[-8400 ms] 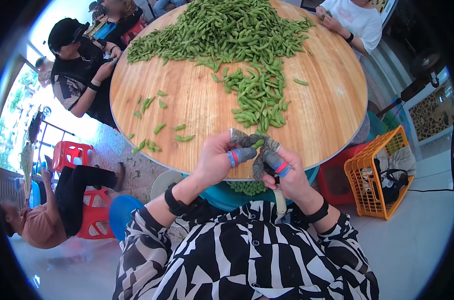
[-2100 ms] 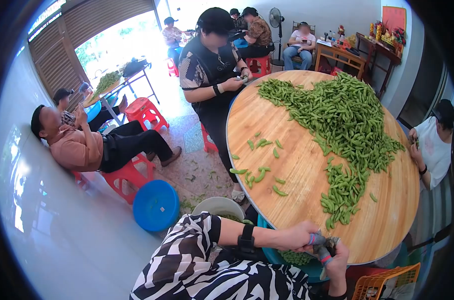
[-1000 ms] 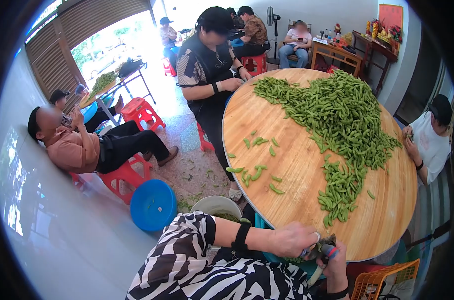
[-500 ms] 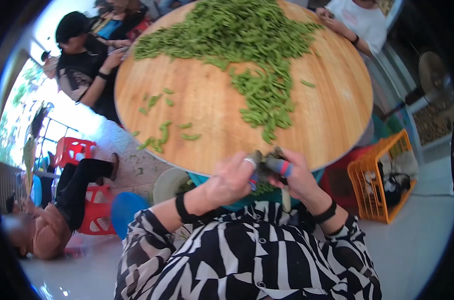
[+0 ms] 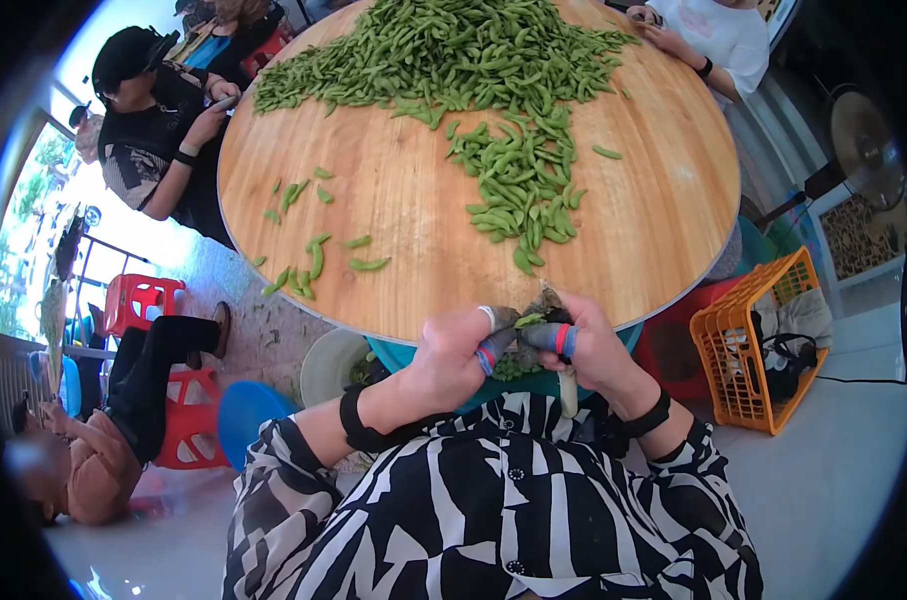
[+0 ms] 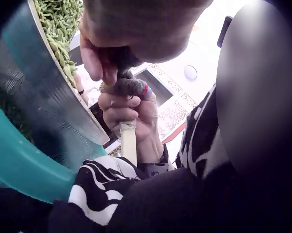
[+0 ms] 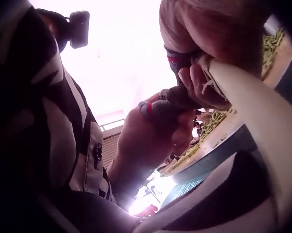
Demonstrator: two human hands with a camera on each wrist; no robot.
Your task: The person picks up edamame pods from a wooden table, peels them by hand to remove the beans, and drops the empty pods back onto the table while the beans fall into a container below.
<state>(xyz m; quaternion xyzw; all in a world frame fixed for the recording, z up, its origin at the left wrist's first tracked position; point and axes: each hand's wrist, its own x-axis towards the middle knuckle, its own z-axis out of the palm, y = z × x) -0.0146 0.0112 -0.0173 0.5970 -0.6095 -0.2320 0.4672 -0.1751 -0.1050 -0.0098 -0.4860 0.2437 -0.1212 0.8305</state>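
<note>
A round wooden counter spreads out ahead of both my grips, its near edge just beyond my fingertips. My black-and-white patterned shirt is behind them, on my side. A big heap of green pods covers the far part of the counter, and a tail of it, a band of pods, runs toward me, ending a little past my grips. Ahead and far to the left is a person in black; ahead and to the right, a person in a white shirt. An orange crate stands well off to the right of my right grip. Below the two grips, under the counter's edge, sits a teal tub with green contents. A pale bucket is below and left of my left grip, and a blue basin farther left again.

My left grip is narrow, thumb and forefinger drawn in on a green pod. My right grip meets it just beside, its lower fingers curled around a pale handle that points down toward my lap; its covered thumb is at the pod too. The pod sits between the two grips, partly hidden by the fingertips. Left of the grips, a few scattered pods lie on bare wood. Smallest are my grey finger covers, banded in blue and red.
</note>
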